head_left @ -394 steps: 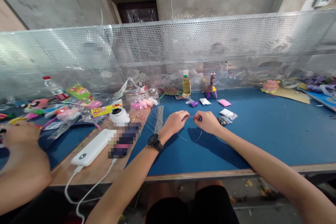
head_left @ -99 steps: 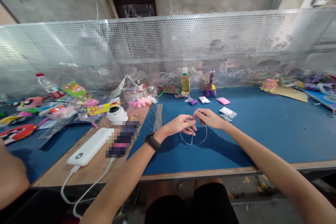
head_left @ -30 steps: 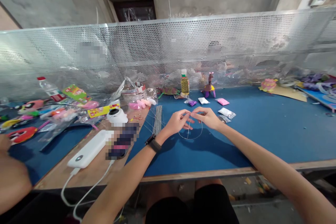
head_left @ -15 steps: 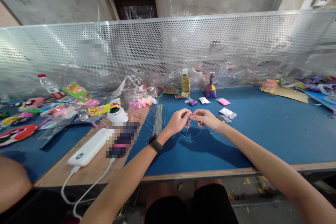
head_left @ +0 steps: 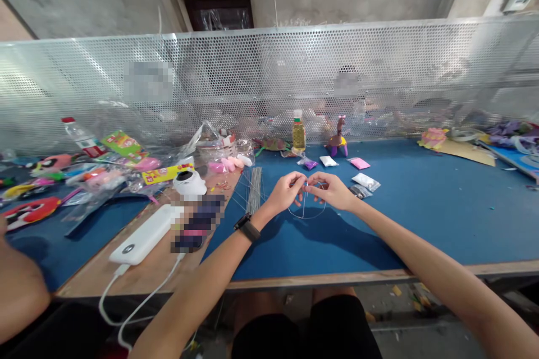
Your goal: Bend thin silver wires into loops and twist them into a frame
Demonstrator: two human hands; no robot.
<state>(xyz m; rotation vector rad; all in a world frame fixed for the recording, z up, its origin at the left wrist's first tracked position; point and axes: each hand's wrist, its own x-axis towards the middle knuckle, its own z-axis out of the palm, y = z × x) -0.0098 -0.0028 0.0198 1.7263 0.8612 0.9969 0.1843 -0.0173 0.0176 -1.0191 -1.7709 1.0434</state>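
A thin wire, bent into a loop, hangs just above the blue tabletop between my hands. My left hand pinches it at the top of the loop. Right beside it, with fingertips almost touching, my right hand pinches the same wire. The exact spot where the wire is gripped is hidden by the fingers. Left of my hands lies a bundle of straight metal wires, some strands splayed outward.
Small clay packets, including a pink packet and a white packet, lie beyond my right hand. An oil bottle and a clay dinosaur figure stand by the perforated screen. A power bank sits left.
The wire loop has shifted slightly, and one strand now hangs more upright between my hands. Both hands stay nearly in place. At the far left, another person's arm has moved a little.
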